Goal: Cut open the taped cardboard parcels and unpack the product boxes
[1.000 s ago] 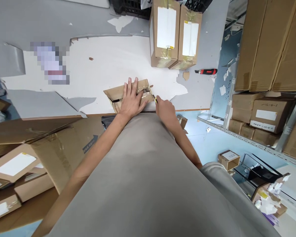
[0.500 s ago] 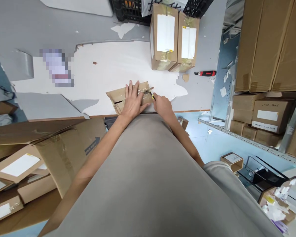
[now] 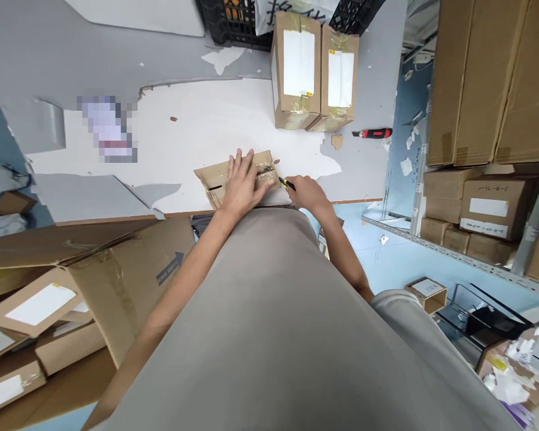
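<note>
A small flattened cardboard box (image 3: 263, 160) with clear tape lies at the front edge of the worktable. My left hand (image 3: 241, 185) rests flat on its middle, fingers spread. In my right hand (image 3: 312, 194), just right of the box, is a utility knife (image 3: 289, 184) with yellow and black on it. The knife's tip points left at the box's right end; whether it touches the cardboard I cannot tell. Dark slits or marks show in the box's surface on either side of my left hand.
Two taped cartons (image 3: 299, 72) with white labels stand at the back, before a black crate (image 3: 233, 27). A red and black box cutter (image 3: 372, 133) lies to the right. Lower left is a large open carton (image 3: 112, 287) holding boxes. Shelving (image 3: 458, 257) with cartons lines the right.
My right hand has drawn the knife to the right, off the box's right end, so more of the knife shows. My left hand stays flat on the box.
</note>
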`<action>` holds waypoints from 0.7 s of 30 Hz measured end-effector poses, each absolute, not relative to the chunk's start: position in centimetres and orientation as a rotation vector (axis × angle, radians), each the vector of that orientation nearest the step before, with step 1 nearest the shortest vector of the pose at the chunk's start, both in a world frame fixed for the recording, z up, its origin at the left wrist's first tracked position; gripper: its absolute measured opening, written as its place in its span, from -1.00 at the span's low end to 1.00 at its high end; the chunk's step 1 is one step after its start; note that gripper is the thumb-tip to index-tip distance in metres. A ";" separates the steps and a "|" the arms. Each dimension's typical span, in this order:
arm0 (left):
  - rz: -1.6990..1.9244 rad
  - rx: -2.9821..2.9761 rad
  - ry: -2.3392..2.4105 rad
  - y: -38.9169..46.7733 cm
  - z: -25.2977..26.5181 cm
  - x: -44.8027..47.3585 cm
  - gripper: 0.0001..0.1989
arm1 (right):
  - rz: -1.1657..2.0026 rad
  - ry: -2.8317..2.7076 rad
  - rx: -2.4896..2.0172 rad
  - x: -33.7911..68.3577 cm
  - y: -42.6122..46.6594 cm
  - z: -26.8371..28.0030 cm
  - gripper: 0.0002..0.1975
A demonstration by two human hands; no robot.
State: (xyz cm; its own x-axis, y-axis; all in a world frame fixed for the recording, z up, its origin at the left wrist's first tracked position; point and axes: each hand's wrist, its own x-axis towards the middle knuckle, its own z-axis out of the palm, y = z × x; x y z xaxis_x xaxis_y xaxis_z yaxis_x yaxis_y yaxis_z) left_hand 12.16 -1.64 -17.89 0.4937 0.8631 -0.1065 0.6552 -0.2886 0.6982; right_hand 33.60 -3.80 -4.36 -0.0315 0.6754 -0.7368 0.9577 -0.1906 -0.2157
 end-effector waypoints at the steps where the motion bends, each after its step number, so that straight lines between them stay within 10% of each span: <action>1: 0.403 2.013 1.272 -1.4 -18.0 12.2 -0.41 | -1.047 1.725 1.926 33.7 -3.8 -4.1 -0.61; 21: 0.373 2.057 1.330 0.4 -18.3 13.7 -0.45 | -0.976 1.681 2.074 30.6 -2.8 -6.4 -0.46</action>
State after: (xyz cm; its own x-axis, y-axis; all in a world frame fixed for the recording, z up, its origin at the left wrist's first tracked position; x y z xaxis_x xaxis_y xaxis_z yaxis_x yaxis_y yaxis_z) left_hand 13.67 0.39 -18.26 0.4445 0.8893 -0.1072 0.7038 -0.2727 0.6560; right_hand 30.56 -2.80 -6.40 0.0854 0.7425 -0.6644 0.9450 -0.2717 -0.1823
